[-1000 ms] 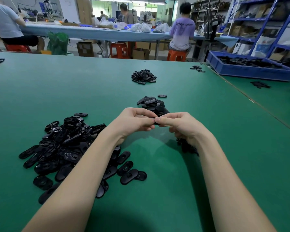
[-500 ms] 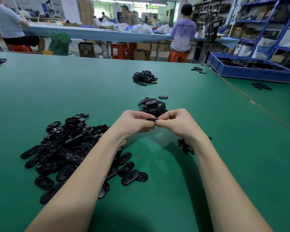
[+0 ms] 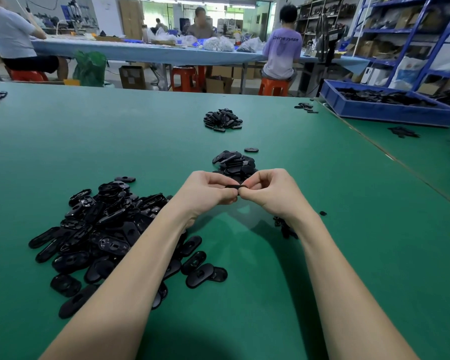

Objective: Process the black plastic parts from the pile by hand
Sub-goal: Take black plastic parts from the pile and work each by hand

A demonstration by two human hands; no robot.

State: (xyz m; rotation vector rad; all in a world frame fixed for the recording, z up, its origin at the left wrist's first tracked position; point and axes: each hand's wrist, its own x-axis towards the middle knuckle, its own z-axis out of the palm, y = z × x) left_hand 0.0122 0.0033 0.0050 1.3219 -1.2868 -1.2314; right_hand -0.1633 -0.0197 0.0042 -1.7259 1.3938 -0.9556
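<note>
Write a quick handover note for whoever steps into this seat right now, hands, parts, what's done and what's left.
Hands: left hand and right hand pinch one black part between them, above the green table.
Parts: the big pile lies on the left, partly under the left forearm. A smaller heap sits just beyond the hands, probably the finished ones. A few small bits lie by the right wrist.
Done: apparently only the smaller heap.
Left: finish the held part, then work through the big pile.

Green felt-covered counter [image 3: 322, 294], large loose pile of black oval plastic parts [image 3: 99, 229] at left, two smaller black heaps [image 3: 233, 165] [image 3: 222, 119] farther back, blue plastic tray [image 3: 390, 113] at right
</note>
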